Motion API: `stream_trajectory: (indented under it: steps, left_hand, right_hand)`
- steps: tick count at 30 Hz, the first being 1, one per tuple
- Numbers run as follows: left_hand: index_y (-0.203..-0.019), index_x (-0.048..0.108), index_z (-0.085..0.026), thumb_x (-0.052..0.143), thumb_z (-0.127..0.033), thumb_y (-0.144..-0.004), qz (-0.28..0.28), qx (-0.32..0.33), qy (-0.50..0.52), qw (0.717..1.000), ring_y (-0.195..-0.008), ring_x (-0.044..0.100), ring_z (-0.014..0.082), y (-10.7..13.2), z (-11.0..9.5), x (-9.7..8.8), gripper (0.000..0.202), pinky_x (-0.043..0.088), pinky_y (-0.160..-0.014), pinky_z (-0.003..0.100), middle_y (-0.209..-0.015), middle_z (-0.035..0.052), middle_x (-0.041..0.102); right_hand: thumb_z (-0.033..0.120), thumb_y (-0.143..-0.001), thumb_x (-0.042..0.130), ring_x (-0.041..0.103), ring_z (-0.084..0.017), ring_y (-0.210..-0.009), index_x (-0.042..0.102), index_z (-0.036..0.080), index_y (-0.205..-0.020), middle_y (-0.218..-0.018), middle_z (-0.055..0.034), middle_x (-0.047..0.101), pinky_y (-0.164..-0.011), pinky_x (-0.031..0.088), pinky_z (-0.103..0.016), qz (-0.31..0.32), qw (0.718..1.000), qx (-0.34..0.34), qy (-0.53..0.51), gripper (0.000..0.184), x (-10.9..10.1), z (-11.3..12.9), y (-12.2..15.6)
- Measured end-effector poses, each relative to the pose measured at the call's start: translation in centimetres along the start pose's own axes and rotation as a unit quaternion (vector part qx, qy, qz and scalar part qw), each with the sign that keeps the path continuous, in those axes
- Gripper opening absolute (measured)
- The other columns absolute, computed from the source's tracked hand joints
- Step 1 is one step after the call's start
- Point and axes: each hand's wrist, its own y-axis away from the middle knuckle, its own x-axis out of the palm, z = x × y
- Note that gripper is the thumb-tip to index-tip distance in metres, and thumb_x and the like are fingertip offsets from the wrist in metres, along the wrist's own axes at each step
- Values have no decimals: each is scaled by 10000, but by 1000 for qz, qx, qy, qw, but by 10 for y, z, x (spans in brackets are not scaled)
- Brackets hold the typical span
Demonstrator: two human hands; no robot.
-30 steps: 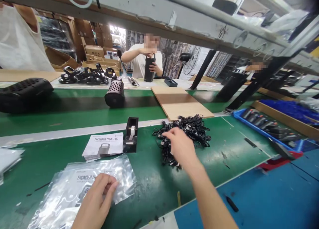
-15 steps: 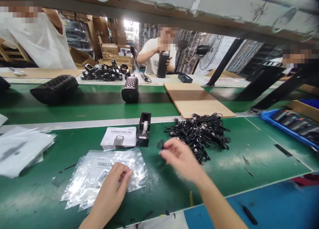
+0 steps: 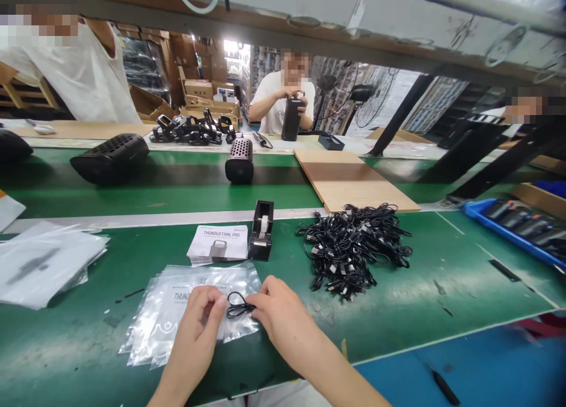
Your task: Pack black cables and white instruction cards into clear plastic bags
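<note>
Stacked clear plastic bags (image 3: 150, 327); left hand (image 3: 197, 336) over them, thumb near forefinger, cannot tell whether film is gripped. Thin black looped cable (image 3: 239, 314) between hands, over bags, one end pinched in right hand (image 3: 283, 324). Judged best: steady pinch, loops kept compact against snagging

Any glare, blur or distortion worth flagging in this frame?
Head view: glare streaks the clear bags; head view: a background patch burns out white; head view: the blue tray at the right edge looks stretched; head view: the looped cable reads fairly clear.
</note>
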Motion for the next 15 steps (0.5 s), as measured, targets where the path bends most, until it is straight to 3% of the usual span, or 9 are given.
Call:
stream_trajectory:
  steps: [4, 9, 15]
  left_hand:
    - [-733, 501, -219, 444, -454, -806, -25, -24, 19, 999, -756, 489, 184, -1, 1, -5, 253, 405, -683, 287, -782, 4, 482]
    - [-739, 495, -221, 421, -412, -837, -4, 20, -6, 1000, -796, 503, 184, 3, 4, -2, 226, 419, -714, 294, -819, 14, 489]
    - [-769, 489, -219, 412, -346, -858, 5, 62, -97, 993, -838, 494, 190, 8, 8, -2, 173, 407, -757, 329, -897, 32, 466]
  right_hand:
    - [75, -811, 507, 475, -175, -814, 633, 201, -840, -847, -48, 511, -633, 396, -243, 14, 995, -57, 85, 180, -2, -1, 4]
    - [52, -840, 455, 470, -165, -848, 620, 221, -915, -885, -42, 522, -682, 408, -238, 20, 991, -106, 77, 248, -5, -1, 7]
    - [104, -848, 447, 478, -181, -841, 606, 207, -922, -871, -50, 522, -698, 431, -275, 25, 997, -60, 35, 203, -17, 0, 20]
